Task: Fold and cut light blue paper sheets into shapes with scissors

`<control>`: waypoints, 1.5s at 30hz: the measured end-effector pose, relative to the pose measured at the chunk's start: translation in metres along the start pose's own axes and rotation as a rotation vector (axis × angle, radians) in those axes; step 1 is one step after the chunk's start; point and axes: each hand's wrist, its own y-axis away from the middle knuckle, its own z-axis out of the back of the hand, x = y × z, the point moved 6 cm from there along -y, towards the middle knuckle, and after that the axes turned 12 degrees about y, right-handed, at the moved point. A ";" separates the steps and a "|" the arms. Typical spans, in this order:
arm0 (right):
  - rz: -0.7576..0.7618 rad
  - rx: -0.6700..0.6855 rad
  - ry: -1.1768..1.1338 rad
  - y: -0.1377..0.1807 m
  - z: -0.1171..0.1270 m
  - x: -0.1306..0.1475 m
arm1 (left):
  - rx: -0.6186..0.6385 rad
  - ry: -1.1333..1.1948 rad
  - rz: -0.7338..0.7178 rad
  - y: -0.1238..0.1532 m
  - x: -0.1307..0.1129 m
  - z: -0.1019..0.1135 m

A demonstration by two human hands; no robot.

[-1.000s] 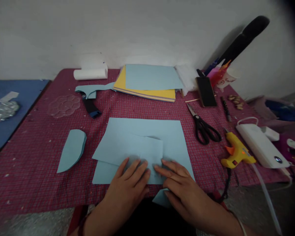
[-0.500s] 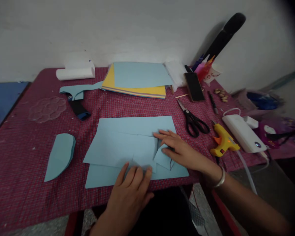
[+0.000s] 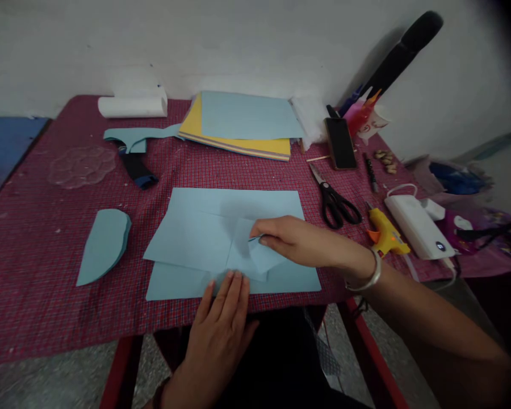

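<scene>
A large light blue craft sheet (image 3: 293,278) lies in front of me, with narrower light blue pieces (image 3: 187,238) on top of it. My left hand (image 3: 221,324) rests flat on their near edge, fingers stretched out. My right hand (image 3: 296,238) is closed in a pinch on the edge of a small light blue craft piece (image 3: 264,258), held over the other pieces. Its palm hides part of the sheet below. Beside the sheet's right edge lie black-handled scissors (image 3: 334,201), touched by neither hand.
At left are rounded blue cutouts (image 3: 104,247) and a clear scalloped tray (image 3: 83,166). Stacked coloured sheets (image 3: 238,145) and a white roll (image 3: 132,107) lie at the back. A phone (image 3: 340,145), yellow glue gun (image 3: 385,233) and white power bank (image 3: 419,227) are at right.
My right hand has moved left and now pinches the small piece, which has shifted left over the other sheets. My left hand stays flat on the near edge. The view has tilted slightly.
</scene>
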 end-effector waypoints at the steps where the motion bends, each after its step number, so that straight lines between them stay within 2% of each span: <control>1: 0.018 0.021 0.017 -0.006 -0.003 0.002 | -0.003 0.005 0.010 0.000 0.001 0.000; 4: 0.006 -0.006 -0.042 -0.016 -0.010 -0.001 | -0.006 0.006 0.031 -0.002 0.002 0.002; 9: -0.095 -0.055 -0.391 -0.009 -0.022 -0.017 | 0.003 0.015 0.032 -0.002 0.002 0.000; 12: -0.049 -0.144 -0.551 0.001 -0.014 -0.015 | 0.024 0.023 0.034 0.001 0.003 -0.002; 15: 0.052 -0.299 -0.471 0.013 0.005 -0.006 | 0.048 0.019 0.033 0.002 0.003 -0.005; 17: 0.078 -0.329 -0.401 0.018 0.011 -0.003 | 0.051 0.019 0.040 0.002 0.004 -0.005; 21: 0.103 -0.194 -0.429 0.019 0.002 -0.007 | 0.053 0.029 0.058 0.002 0.005 -0.006; 24: 0.061 -0.101 -0.396 0.016 -0.009 -0.014 | 0.050 0.026 0.051 0.003 0.004 -0.005; 30: -0.090 -0.085 -0.270 0.010 -0.018 -0.022 | 0.042 0.028 0.062 0.002 0.003 -0.003; 35: 0.000 0.047 -0.090 0.002 -0.027 -0.016 | 0.029 0.048 0.042 0.003 0.004 -0.004; 45: 0.099 -0.010 0.070 -0.005 -0.027 -0.011 | 0.033 0.080 0.019 0.004 0.004 -0.003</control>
